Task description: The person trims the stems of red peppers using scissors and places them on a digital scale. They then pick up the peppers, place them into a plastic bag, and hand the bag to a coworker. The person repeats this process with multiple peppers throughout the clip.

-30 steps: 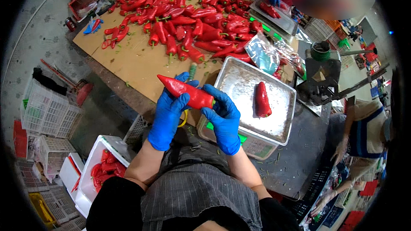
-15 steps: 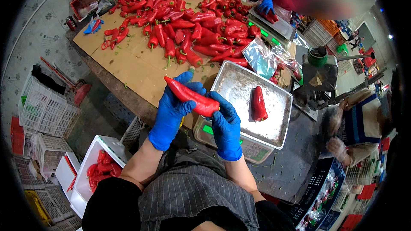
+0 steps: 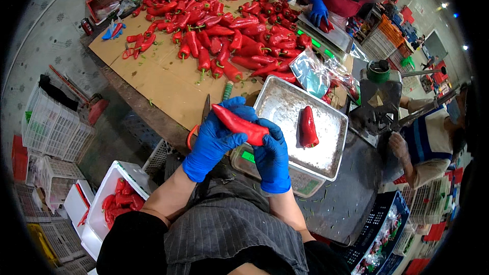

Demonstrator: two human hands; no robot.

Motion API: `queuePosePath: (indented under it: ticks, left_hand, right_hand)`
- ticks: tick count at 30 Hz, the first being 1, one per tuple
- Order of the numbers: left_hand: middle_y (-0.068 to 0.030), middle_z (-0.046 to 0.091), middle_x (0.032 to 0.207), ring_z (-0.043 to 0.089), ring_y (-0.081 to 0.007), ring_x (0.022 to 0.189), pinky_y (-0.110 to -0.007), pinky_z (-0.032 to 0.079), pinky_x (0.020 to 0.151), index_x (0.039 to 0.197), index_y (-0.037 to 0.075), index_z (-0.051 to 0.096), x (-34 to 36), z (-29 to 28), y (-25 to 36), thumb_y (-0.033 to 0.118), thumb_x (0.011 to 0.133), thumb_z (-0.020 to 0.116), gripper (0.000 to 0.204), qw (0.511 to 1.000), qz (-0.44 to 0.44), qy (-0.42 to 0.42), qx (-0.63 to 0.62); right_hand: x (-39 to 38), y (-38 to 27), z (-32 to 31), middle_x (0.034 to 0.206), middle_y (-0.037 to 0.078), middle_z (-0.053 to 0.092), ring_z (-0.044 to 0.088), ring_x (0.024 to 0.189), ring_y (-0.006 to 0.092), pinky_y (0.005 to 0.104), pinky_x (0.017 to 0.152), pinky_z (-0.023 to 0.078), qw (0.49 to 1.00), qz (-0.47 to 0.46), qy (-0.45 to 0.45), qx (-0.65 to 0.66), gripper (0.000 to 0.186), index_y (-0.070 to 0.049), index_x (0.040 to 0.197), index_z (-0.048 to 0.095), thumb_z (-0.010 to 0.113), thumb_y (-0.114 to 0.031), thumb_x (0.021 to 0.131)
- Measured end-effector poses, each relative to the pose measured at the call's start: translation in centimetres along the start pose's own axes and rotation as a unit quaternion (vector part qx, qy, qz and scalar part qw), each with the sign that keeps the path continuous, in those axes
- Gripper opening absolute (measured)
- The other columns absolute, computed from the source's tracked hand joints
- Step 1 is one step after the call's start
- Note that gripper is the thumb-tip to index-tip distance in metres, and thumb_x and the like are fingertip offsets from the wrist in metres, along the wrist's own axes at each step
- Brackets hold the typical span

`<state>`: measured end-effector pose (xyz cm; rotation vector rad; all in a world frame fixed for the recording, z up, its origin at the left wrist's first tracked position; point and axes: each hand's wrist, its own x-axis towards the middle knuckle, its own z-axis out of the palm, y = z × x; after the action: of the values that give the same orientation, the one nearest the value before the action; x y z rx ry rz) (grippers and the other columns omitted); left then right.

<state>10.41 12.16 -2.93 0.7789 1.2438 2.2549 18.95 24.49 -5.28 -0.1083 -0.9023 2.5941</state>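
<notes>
Nearby, steel tray (image 3: pixel 285 103), lone pepper (image 3: pixel 307 127), pepper heap (image 3: pixel 224 25)

my gloves (image 3: pixel 214 142): blue
pepper (image 3: pixel 239 124) I hold: red
tray (image 3: pixel 285 104): silver
my apron (image 3: pixel 229 229): grey, thin stripes
cardboard (image 3: pixel 163 79): brown

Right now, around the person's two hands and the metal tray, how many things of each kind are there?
Blue-gloved hands: 2, left hand and right hand
Red peppers: 2, held pepper and tray pepper
Metal tray: 1
Knife: 1
Total: 6
</notes>
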Motion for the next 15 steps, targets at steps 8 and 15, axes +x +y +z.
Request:
queuePosePath:
  ticks: [8,15]
  left_hand:
    - [-0.0112,0.051,0.123,0.049,-0.0204,0.116,-0.035,0.041,0.098,0.135,0.004,0.031,0.2,0.6,0.8,-0.002,0.074,0.068,0.072,1.000,-0.017,-0.024,0.004]
    - [-0.0109,0.054,0.117,0.053,-0.0190,0.109,-0.034,0.043,0.094,0.134,0.005,0.034,-1.2,-2.9,2.2,0.003,0.078,0.066,0.065,0.988,0.034,0.112,0.104]
  right_hand:
    - [0.1,0.8,-1.2,0.119,0.013,0.052,0.050,0.112,0.0256,0.0370,0.095,0.042,1.000,0.026,0.004,-0.008,0.041,-0.002,0.118,0.049,0.058,-0.015,0.080]
    - [-1.4,1.7,2.3,0.127,0.011,0.048,0.057,0.092,0.0167,0.0273,0.078,0.047,0.948,0.042,0.054,-0.310,0.047,-0.004,0.134,0.037,0.048,-0.012,0.089]
